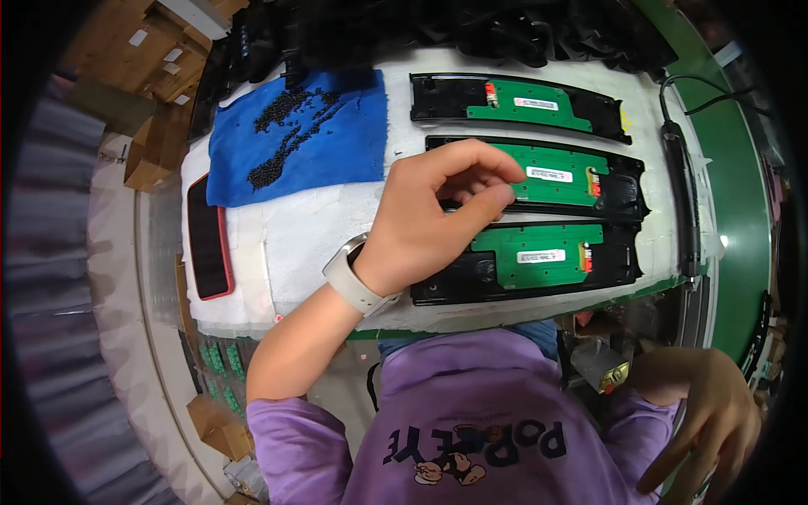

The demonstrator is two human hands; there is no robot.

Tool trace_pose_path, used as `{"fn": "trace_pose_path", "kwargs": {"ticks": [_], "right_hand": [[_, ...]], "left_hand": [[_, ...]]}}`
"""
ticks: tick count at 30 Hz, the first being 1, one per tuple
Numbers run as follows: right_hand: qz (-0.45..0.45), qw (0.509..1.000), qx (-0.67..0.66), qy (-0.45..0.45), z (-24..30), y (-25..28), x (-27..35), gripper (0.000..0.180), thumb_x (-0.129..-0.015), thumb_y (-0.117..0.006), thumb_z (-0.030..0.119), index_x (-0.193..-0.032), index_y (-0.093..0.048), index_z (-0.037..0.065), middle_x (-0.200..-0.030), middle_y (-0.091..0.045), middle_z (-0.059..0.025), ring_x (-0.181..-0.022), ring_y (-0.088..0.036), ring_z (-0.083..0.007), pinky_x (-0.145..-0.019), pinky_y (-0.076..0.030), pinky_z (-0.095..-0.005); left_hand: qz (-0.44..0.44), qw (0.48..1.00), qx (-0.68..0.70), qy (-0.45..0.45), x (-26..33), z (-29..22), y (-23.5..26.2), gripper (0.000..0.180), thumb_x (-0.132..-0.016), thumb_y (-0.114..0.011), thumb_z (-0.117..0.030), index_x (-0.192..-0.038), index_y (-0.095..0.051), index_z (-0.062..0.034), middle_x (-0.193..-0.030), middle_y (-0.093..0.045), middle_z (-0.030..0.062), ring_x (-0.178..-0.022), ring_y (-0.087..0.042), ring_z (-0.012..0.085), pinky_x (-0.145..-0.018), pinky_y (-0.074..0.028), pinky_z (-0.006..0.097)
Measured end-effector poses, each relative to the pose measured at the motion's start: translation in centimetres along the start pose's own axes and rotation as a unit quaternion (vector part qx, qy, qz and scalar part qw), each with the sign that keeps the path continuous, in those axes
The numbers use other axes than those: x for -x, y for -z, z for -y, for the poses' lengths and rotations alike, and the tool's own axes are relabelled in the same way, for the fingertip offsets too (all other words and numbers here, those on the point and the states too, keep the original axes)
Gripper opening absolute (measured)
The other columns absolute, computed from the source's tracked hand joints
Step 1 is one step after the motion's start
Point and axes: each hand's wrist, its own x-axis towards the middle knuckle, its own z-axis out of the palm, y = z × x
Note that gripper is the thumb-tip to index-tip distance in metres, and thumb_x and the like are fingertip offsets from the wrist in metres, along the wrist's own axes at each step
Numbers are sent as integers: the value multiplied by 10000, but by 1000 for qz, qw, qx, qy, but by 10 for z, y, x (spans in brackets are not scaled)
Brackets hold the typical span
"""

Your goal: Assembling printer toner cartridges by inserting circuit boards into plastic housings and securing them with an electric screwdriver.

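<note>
My left hand [442, 198], with a watch [349, 268] on its wrist, is over the middle black plastic housing [619, 195]. Its thumb and fingers are pinched together beside the green circuit board [555, 158]; whatever sits between the fingertips is too small or hidden to make out. A second housing [438, 101] with a green board [505, 114] lies on the far side, and a third [623, 257] with its board [518, 244] on the near side. Low at the right, off the table, my right hand [707, 421] hangs with fingers apart and nothing visible in it.
A blue cloth [337, 160] carries heaps of small black pieces [282, 151]. Left of it lies a red-edged phone [210, 244]. A long black corded tool [686, 202] lies along the table's right edge. Black bags [471, 34] are piled at the back.
</note>
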Motion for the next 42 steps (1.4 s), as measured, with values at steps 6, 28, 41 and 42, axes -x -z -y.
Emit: {"fn": "trace_pose_path", "kwargs": {"ticks": [6,28,41,42], "right_hand": [[-382,823,420,13,-2,28,39,394,-867,-498,229,-1180,-500,-9,-1065,-599,-162,-991,-587,-223,-869,-428,-349],[-397,354,595,-603,10,120,125,513,-567,-719,340,-872,-643,-65,-757,-633,-167,-662,-613,-215,-668,-482,-334],[-350,916,117,160,-23,64,-7,618,-817,-537,318,-1287,-324,-23,-747,-436,-27,-596,-436,-128,-661,-390,-321],[-322,926,75,184,-32,63,-15,613,-838,-531,354,-1283,-337,-18,-707,-440,-16,-548,-433,-120,-650,-396,-317]], "left_hand": [[12,1000,-7,-8,-4,-3,-5,170,-823,-594,-13,-985,-590,37,-872,-611,70,-778,-585,96,-694,-495,216],[-19,996,11,-82,5,-9,-7,143,-831,-584,-36,-954,-597,36,-845,-610,50,-740,-579,80,-684,-479,197],[51,996,66,-14,11,-19,-16,165,-861,-555,-23,-1010,-561,49,-869,-620,85,-817,-619,135,-751,-508,244],[48,996,76,-11,12,-19,-18,152,-859,-557,-20,-996,-571,43,-873,-621,83,-823,-620,135,-750,-507,242]]}}
